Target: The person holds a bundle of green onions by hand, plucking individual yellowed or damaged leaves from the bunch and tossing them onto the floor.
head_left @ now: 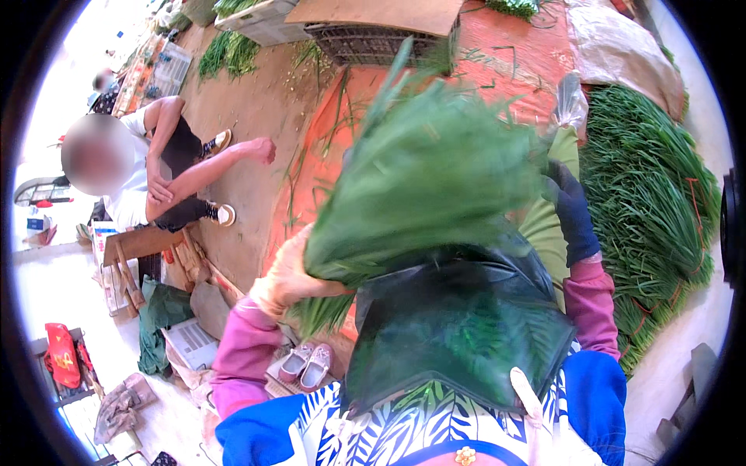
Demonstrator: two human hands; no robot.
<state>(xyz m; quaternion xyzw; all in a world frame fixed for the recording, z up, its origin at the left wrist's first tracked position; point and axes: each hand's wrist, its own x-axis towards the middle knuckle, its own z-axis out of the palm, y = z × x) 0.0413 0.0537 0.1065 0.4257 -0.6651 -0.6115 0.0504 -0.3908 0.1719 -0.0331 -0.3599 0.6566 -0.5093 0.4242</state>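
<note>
Left hand point(284, 272) fingers gripping blurred bunch of long green chives point(423, 179), stems inside dark translucent plastic bag point(458, 326); right hand point(573, 211) fingers' grip unclear.

The person wore a pale, cream-coloured glove on the left hand point(286, 273) and a dark navy glove on the right hand point(573, 211). Both forearms were covered by pink-magenta sleeve covers point(242, 359), gathered at the wrists just behind the gloves, with bright blue sleeves point(594, 392) showing further up the arms. Across the chest lay a white garment printed with blue leaf shapes point(423, 431), with a small gold flower-shaped button point(465, 455) at its middle. Over the front hung a dark green, glossy plastic apron point(458, 326), creased and shiny.
</note>
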